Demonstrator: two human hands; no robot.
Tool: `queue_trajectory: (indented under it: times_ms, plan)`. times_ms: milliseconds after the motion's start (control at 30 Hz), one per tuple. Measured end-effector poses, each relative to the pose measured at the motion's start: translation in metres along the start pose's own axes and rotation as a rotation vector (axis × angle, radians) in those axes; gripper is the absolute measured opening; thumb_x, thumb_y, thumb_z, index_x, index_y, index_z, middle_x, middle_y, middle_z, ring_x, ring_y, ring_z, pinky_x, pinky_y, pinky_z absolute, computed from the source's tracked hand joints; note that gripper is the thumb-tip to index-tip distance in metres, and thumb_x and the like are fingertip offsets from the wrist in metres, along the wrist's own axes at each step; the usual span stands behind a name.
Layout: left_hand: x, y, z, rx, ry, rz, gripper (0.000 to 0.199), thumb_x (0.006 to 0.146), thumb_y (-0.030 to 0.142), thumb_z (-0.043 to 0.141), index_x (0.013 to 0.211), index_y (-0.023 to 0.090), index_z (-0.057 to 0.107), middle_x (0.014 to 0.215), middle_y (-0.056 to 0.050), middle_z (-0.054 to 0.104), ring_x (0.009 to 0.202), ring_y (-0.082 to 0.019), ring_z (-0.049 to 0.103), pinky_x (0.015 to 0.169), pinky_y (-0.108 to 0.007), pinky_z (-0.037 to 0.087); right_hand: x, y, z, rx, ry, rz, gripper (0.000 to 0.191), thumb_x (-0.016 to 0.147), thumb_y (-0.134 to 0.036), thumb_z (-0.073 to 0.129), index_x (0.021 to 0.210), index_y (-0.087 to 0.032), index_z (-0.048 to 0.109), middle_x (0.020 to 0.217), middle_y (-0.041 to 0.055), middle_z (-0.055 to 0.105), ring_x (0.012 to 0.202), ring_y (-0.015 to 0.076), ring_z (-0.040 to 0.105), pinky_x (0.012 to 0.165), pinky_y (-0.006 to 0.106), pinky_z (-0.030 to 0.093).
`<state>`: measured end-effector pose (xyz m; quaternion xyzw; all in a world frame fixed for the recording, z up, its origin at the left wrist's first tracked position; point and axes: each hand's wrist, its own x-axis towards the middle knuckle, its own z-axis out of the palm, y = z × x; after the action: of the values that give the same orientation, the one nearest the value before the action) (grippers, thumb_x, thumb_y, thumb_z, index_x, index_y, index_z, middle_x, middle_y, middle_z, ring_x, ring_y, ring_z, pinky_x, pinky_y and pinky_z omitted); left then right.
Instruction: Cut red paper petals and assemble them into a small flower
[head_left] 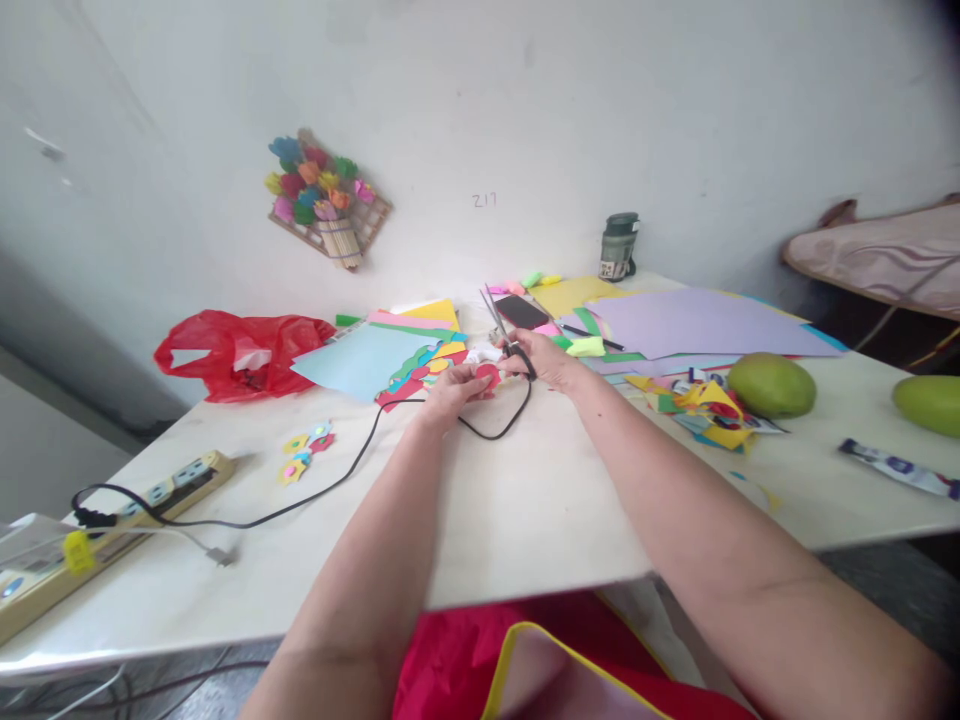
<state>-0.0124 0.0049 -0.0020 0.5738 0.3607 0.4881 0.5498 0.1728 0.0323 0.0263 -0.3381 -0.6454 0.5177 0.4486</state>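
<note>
Between the fingers of my left hand (459,388) is a small red paper cutout (489,374), held over the middle of the table. My right hand (545,358) grips a pair of scissors (495,312) by the black handles, its blades pointing up and away from me. The right fingertips are close to the red cutout; whether they touch it I cannot tell. Something small and white (482,355) shows just behind the hands. Left of them lies a pile of coloured paper scraps (420,375). A black cord (352,470) runs beneath the hands.
Light blue paper (360,362) and a red plastic bag (217,345) lie to the left, with small paper flowers (296,465) and a power strip (176,490) nearer. On the right are purple paper (705,320), scraps (712,410), green mangoes (772,385) and a tube (896,468). A tumbler (619,247) stands behind.
</note>
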Motion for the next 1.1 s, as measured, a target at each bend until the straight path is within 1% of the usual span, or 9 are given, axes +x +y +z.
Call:
queue_trajectory:
  times_ms: [133, 200, 367, 500, 633, 733, 867, 967, 1100]
  plan:
    - [0.000, 0.000, 0.002, 0.036, -0.014, -0.002, 0.033, 0.058, 0.039, 0.083, 0.068, 0.014, 0.064, 0.069, 0.000, 0.061, 0.066, -0.011, 0.058, 0.076, -0.031, 0.053, 0.000, -0.002, 0.006, -0.030, 0.013, 0.011, 0.028, 0.059, -0.003, 0.065, 0.082, -0.017, 0.056, 0.057, -0.0061, 0.056, 0.052, 0.0084, 0.053, 0.050, 0.018, 0.041]
    - [0.000, 0.000, 0.002, 0.035, 0.007, 0.001, 0.034, 0.057, 0.039, 0.084, 0.067, 0.014, 0.063, 0.068, 0.000, 0.061, 0.065, -0.011, 0.058, 0.076, -0.031, 0.053, 0.000, -0.003, 0.008, -0.049, 0.034, 0.007, 0.027, 0.059, -0.003, 0.063, 0.081, -0.017, 0.057, 0.054, -0.0071, 0.053, 0.050, 0.0080, 0.050, 0.049, 0.018, 0.039]
    - [0.002, -0.002, 0.002, -0.009, 0.078, 0.012, 0.035, 0.057, 0.040, 0.084, 0.068, 0.014, 0.063, 0.074, -0.003, 0.065, 0.071, -0.014, 0.062, 0.075, -0.030, 0.052, -0.001, -0.006, 0.014, -0.032, 0.052, 0.023, 0.027, 0.058, -0.005, 0.062, 0.082, -0.017, 0.056, 0.053, -0.0074, 0.053, 0.048, 0.0082, 0.049, 0.047, 0.019, 0.037]
    - [0.001, -0.002, 0.001, -0.078, 0.115, 0.035, 0.037, 0.056, 0.040, 0.084, 0.069, 0.015, 0.060, 0.070, -0.001, 0.064, 0.067, -0.014, 0.064, 0.074, -0.031, 0.054, -0.001, -0.007, 0.014, -0.013, 0.037, 0.032, 0.028, 0.059, -0.008, 0.068, 0.081, -0.017, 0.055, 0.054, -0.0068, 0.054, 0.049, 0.0081, 0.051, 0.048, 0.018, 0.040]
    - [0.001, -0.001, 0.001, -0.103, 0.148, 0.026, 0.043, 0.057, 0.043, 0.084, 0.078, 0.014, 0.059, 0.069, -0.003, 0.067, 0.061, -0.015, 0.065, 0.068, -0.031, 0.055, -0.005, -0.009, 0.006, -0.022, -0.035, 0.096, 0.035, 0.059, -0.013, 0.078, 0.084, -0.017, 0.053, 0.053, -0.0072, 0.055, 0.050, 0.0082, 0.053, 0.049, 0.018, 0.042]
    - [0.002, -0.001, -0.001, -0.115, 0.150, 0.030, 0.044, 0.059, 0.043, 0.084, 0.080, 0.014, 0.058, 0.068, -0.004, 0.068, 0.056, -0.014, 0.064, 0.066, -0.031, 0.055, -0.008, -0.011, 0.000, -0.100, -0.107, 0.175, 0.033, 0.062, -0.017, 0.079, 0.083, -0.016, 0.054, 0.053, -0.0062, 0.056, 0.047, 0.0081, 0.053, 0.046, 0.018, 0.041]
    - [0.005, -0.002, -0.003, -0.139, 0.173, 0.055, 0.041, 0.062, 0.042, 0.082, 0.076, 0.014, 0.055, 0.067, -0.002, 0.066, 0.057, -0.012, 0.064, 0.064, -0.029, 0.054, -0.009, -0.011, -0.006, -0.242, -0.216, 0.228, 0.022, 0.071, -0.022, 0.075, 0.081, -0.015, 0.056, 0.052, -0.0042, 0.057, 0.042, 0.0077, 0.051, 0.036, 0.017, 0.030]
    - [0.006, -0.002, -0.005, -0.147, 0.186, 0.062, 0.041, 0.063, 0.042, 0.082, 0.074, 0.014, 0.055, 0.066, -0.001, 0.065, 0.058, -0.011, 0.063, 0.063, -0.027, 0.054, -0.009, -0.010, -0.008, -0.284, -0.296, 0.232, 0.015, 0.078, -0.023, 0.069, 0.079, -0.016, 0.056, 0.054, -0.0025, 0.059, 0.043, 0.0080, 0.052, 0.035, 0.017, 0.031]
    - [0.005, -0.002, -0.005, -0.147, 0.180, 0.054, 0.040, 0.063, 0.042, 0.082, 0.074, 0.013, 0.058, 0.068, -0.002, 0.066, 0.057, -0.012, 0.063, 0.063, -0.027, 0.055, -0.010, -0.011, -0.008, -0.305, -0.330, 0.226, 0.016, 0.081, -0.024, 0.065, 0.073, -0.015, 0.055, 0.056, 0.0000, 0.062, 0.043, 0.0081, 0.053, 0.036, 0.017, 0.033]
